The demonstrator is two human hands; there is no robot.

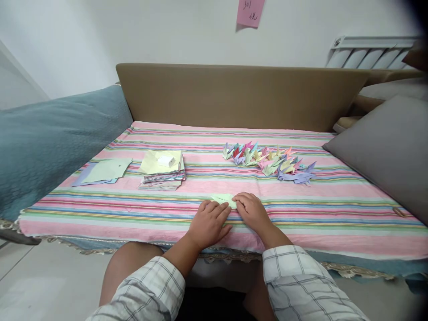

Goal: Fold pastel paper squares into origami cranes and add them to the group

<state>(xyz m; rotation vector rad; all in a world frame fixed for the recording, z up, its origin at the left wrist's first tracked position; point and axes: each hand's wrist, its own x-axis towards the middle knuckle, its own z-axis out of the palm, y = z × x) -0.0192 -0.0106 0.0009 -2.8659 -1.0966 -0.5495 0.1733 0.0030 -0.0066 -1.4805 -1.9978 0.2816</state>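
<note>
A folded piece of pale green paper (220, 198) lies on the striped cloth in front of me. My left hand (210, 223) rests palm down at its near side, fingers stretched out over the paper and thumb spread to the right. With curled fingers, my right hand (251, 209) pinches the paper's right end. The fingers cover part of the folds. Beyond them, several folded paper cranes (267, 161) in many colours stand in a loose cluster. To the left is a stack of paper squares (163, 178) with a small white block (166, 161) on top.
Loose green and lilac sheets (109, 170) lie at the far left. The striped cloth (187, 131) covers a sofa seat with a brown backrest (234, 96). A blue armrest (63, 138) bounds the left and a grey cushion (388, 151) the right. A small brown object (399, 211) lies near the cushion.
</note>
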